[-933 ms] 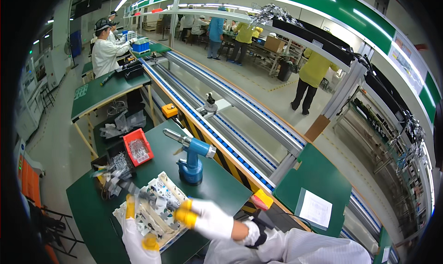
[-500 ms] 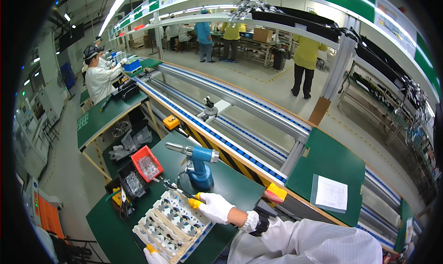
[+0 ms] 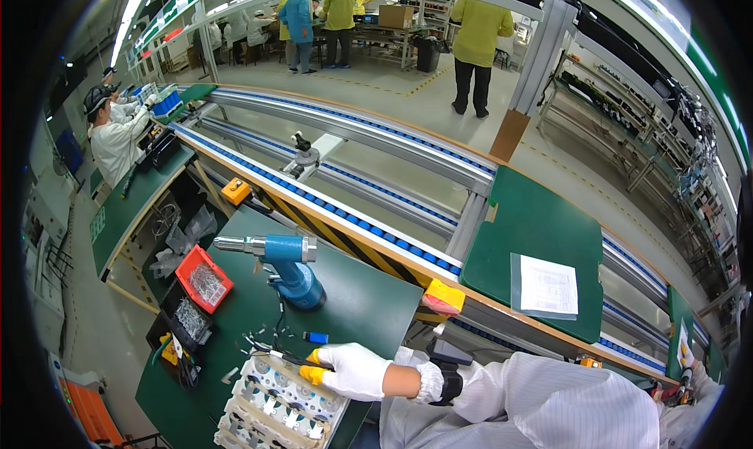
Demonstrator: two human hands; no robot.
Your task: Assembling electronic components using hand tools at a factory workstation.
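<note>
My right hand (image 3: 351, 370), in a white glove with yellow fingertips, is closed at the far right corner of a white moulded tray (image 3: 249, 396). A thin dark piece runs left from its fingertips toward a tangle of dark and silvery bits (image 3: 263, 344); I cannot make out what it is. Round hollows and pale raised strips cover the tray, with small shiny parts among them. Just beyond the hand lies a small blue block (image 3: 316, 338). Farther back a blue rivet gun (image 3: 292, 275) stands upright, its silver nose pointing left. My left hand is out of view.
Left of the tray are a red bin (image 3: 220, 294) of thin metal pieces, a black bin (image 3: 205, 333) of small silvery parts, and scissors (image 3: 185, 367). A roller conveyor (image 3: 353, 228) runs behind the green bench (image 3: 369, 304). Papers (image 3: 548, 286) lie at the right.
The view has shifted, so the bench sits farther left and the conveyor higher. My left hand has left the picture. The blue block now shows beside my right hand, which stays at the tray.
</note>
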